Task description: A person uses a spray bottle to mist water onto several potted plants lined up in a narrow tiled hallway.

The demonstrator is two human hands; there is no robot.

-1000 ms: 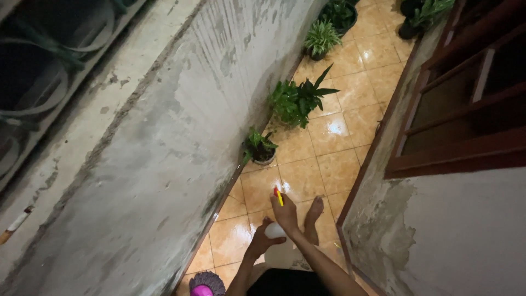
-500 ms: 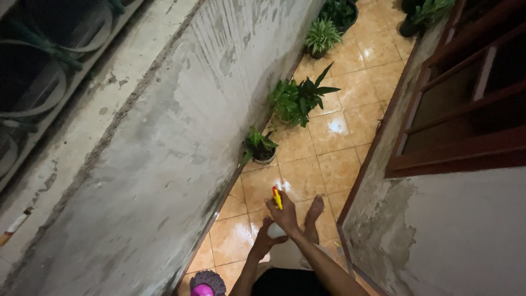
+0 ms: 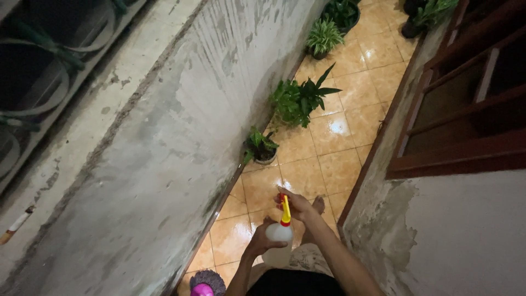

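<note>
A tall grey concrete wall (image 3: 164, 126) runs along the left side of a narrow passage. The floor (image 3: 339, 164) is laid with glossy orange tiles. A dark wooden window frame (image 3: 466, 109) is set in the plastered wall on the right.

Four potted plants stand in a row along the foot of the concrete wall: a broad leafy plant (image 3: 300, 100) at the middle, a striped plant (image 3: 323, 37) farther off, a dark plant (image 3: 342, 12) beyond that, and a small plant (image 3: 260, 147) nearest the person.

The spray bottle (image 3: 278, 237), white with a yellow and red trigger head, is held upright over the tiles, just in front of the person's body. The left hand (image 3: 264, 237) is wrapped around the bottle's body. The right hand (image 3: 298, 205) is closed over the trigger head. A bare foot (image 3: 316, 207) rests on the tiles just beyond the right hand.
</note>
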